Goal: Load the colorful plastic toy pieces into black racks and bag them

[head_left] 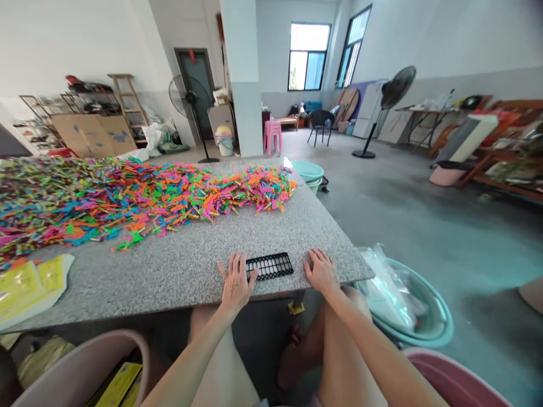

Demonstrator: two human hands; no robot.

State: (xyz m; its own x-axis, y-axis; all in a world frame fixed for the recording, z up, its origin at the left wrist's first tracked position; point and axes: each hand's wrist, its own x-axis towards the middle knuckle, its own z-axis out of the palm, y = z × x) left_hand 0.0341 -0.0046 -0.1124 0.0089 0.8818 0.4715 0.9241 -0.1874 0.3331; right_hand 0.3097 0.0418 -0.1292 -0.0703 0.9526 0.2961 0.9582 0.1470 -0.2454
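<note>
A black plastic grid tray (270, 267) with rows of slots lies flat near the front edge of the speckled stone table (178, 271). My left hand (236, 281) rests at the tray's left end, its fingers spread and the thumb over the tray's corner. To the right of the tray, apart from it, my right hand (321, 270) lies on the tabletop with its fingers loosely stretched and nothing in them. Beyond both hands spreads a long heap of small bright plastic pieces (203, 195) in orange, pink, green and blue.
Yellow printed packets (36, 285) lie at the table's left. Below on the left stands a pink tub (139, 345) with yellow packets inside. A teal basin (445, 328) holding clear plastic bags is on the floor at right, beside a pink basin (453, 370). Standing fans (386, 96) are farther back.
</note>
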